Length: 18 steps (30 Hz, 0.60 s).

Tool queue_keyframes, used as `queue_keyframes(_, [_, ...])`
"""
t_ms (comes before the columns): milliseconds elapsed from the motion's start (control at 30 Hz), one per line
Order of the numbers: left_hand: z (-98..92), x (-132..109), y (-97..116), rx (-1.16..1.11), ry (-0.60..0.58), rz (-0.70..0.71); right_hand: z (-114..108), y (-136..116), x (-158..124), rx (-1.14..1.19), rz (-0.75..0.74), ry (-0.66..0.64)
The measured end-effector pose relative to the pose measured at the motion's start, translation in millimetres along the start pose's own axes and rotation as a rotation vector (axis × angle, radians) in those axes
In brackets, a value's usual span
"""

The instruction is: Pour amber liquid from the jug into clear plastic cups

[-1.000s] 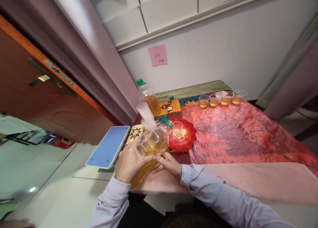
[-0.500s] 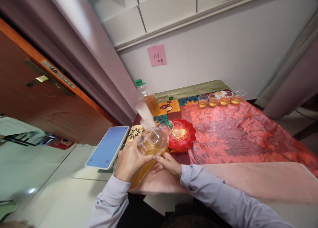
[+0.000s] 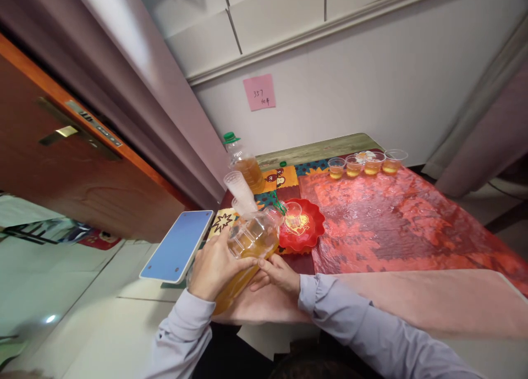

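Observation:
A large clear bottle of amber liquid is tilted, its neck leaning over the left part of a red scalloped tray. My left hand wraps round the bottle's left side. From the right, my right hand grips the lower side, thumbs nearly meeting. Below the bottle's green-ringed mouth, a clear plastic cup rests in the tray; how much liquid it holds I cannot tell. Just behind the bottle, a stack of clear cups leans to one side.
Several cups with amber liquid stand in a row at the table's far side. A second bottle with a green cap stands at the back left, near a loose green cap. A blue board lies left of the table.
Both hands keep the tilted bottle in nearly the same pose. The whole view has shifted very slightly; nothing else visibly differs.

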<state>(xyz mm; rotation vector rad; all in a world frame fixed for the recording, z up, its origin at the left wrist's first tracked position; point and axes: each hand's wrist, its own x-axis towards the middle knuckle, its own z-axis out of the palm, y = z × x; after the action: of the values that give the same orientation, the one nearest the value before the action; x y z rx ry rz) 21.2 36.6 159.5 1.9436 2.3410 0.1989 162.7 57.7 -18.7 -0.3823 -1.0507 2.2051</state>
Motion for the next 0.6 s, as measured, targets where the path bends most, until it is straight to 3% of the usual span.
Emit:
queue_keyframes(433, [-6.3, 3, 12, 0.085, -0.093, -0.056, 0, -1, 0, -0.003, 0.002, -0.020])
queue_keyframes(600, [-6.6, 3, 12, 0.091, -0.078, -0.036, 0, -1, 0, 0.011, 0.007, -0.017])
